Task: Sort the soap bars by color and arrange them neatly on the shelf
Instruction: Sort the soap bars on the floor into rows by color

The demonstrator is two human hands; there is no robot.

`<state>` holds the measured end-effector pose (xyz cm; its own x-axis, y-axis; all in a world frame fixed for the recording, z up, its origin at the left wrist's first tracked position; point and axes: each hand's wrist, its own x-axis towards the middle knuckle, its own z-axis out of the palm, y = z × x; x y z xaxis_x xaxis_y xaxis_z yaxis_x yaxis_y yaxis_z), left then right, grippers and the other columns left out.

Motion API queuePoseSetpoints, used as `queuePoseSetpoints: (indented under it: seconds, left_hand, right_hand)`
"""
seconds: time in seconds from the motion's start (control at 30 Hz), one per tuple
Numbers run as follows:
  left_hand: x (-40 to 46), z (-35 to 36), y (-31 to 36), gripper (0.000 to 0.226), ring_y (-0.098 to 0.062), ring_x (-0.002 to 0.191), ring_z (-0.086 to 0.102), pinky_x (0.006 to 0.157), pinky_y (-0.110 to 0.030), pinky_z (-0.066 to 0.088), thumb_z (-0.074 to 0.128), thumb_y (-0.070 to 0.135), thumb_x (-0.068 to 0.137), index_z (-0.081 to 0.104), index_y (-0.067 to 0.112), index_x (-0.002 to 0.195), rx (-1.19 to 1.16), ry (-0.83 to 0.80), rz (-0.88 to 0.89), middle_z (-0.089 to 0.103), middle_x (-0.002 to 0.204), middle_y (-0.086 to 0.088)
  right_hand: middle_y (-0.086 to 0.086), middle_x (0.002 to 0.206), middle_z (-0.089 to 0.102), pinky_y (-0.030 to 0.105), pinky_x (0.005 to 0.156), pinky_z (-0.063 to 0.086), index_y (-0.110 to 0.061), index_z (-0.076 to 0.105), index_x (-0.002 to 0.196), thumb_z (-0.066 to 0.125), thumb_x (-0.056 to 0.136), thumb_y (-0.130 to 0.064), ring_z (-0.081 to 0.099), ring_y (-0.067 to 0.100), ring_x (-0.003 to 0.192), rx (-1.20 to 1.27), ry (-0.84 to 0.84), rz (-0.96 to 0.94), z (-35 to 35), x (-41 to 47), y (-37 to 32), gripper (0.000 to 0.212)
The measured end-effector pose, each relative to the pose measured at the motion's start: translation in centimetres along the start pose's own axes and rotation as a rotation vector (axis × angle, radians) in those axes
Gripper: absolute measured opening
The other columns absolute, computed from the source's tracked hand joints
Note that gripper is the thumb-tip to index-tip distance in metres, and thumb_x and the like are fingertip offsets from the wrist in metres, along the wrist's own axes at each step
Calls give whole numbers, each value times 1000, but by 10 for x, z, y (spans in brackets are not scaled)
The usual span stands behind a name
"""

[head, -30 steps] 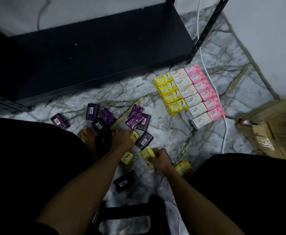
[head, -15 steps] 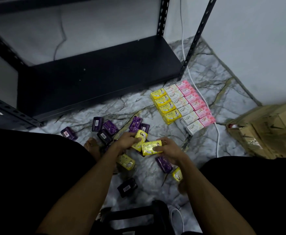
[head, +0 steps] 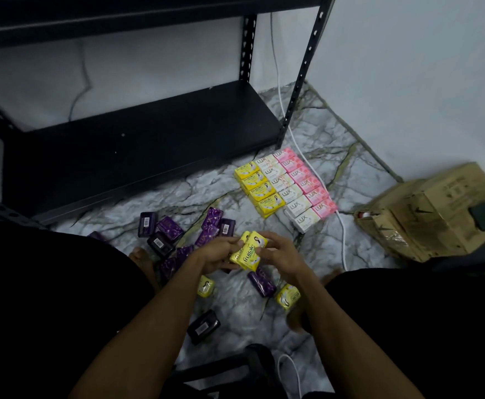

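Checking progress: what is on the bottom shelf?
No soap shows on the bottom shelf; its visible board is bare. Its left end is cut off by the frame and the person's leg.

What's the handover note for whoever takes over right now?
Left hand and right hand: both hold the yellow Fruitale bars together, grip closed, above the floor.
Sorted on the floor: yellow row, white Lux row, pink Lux row, side by side.
Loose on the floor: purple bars, two yellow bars.
Bottom shelf: no soap on it.
Left: finish yellow, group purple, move all rows to the shelf.
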<state>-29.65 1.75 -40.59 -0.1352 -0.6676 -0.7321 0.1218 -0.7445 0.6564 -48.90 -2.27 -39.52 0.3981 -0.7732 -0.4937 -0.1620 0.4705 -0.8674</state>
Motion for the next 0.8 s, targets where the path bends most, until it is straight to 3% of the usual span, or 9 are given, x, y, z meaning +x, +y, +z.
queuePoseSetpoints:
  seconds: [0.17, 0.27, 0.33, 0.4, 0.57, 0.63, 0.7, 0.8]
  left_hand:
    - [4, 12, 5, 21, -21, 99, 69, 79, -34, 60, 51, 21, 104, 59, 18, 123, -70, -1, -8, 72, 111, -5]
    - [11, 17, 6, 29, -21, 98, 69, 72, -31, 60, 48, 22, 105, 55, 16, 132, -73, -1, -10, 71, 114, -5]
    - [17, 20, 7, 32, -20, 96, 70, 73, -31, 61, 47, 23, 106, 54, 15, 136, -79, -6, -2, 71, 113, -5]
    - [23, 24, 9, 33, -19, 94, 70, 75, -31, 61, 46, 22, 106, 53, 14, 137, -87, -6, 0, 71, 112, -6]
    - [46, 35, 14, 32, -14, 83, 70, 64, -27, 60, 45, 21, 106, 55, 13, 135, -46, -20, -3, 69, 113, -10]
    - [58, 39, 18, 29, -9, 77, 69, 60, -23, 55, 47, 21, 106, 59, 12, 130, 9, -4, 14, 69, 110, -8]
    - [72, 42, 22, 23, -8, 74, 64, 61, -23, 49, 51, 19, 104, 64, 14, 122, 92, 52, 34, 68, 98, -3]
    - [98, 37, 29, 16, -11, 67, 51, 56, -22, 41, 56, 12, 100, 62, 13, 115, 130, 152, 45, 58, 85, -3]
  right_hand:
    - [20, 119, 66, 40, 66, 59, -8, 56, 133, 62, 92, 4, 72, 32, 93, 246, 32, 104, 0, -3, 6, 43]
    - [18, 129, 61, 53, 79, 58, -18, 49, 138, 61, 93, 2, 68, 39, 104, 421, 71, 184, -2, 1, 14, 51]
    - [21, 129, 62, 58, 87, 55, -11, 47, 137, 60, 94, -1, 67, 41, 107, 492, 79, 224, -4, 5, 18, 45]
    - [22, 127, 64, 55, 93, 52, -1, 49, 137, 58, 97, -8, 64, 41, 111, 505, 85, 264, -7, 9, 24, 42]
    - [22, 127, 64, 53, 107, 43, 0, 55, 133, 61, 95, -18, 61, 37, 114, 621, 154, 360, -15, 22, 38, 42]
    - [23, 123, 66, 51, 100, 50, 1, 57, 131, 60, 94, -15, 63, 36, 108, 697, 202, 370, -18, 30, 40, 40]
    - [21, 112, 69, 44, 80, 58, 1, 60, 127, 61, 93, -13, 68, 33, 94, 733, 287, 384, -23, 40, 41, 36]
    - [21, 112, 69, 42, 71, 59, 1, 62, 122, 62, 91, -10, 68, 31, 87, 782, 392, 404, -34, 59, 44, 33]
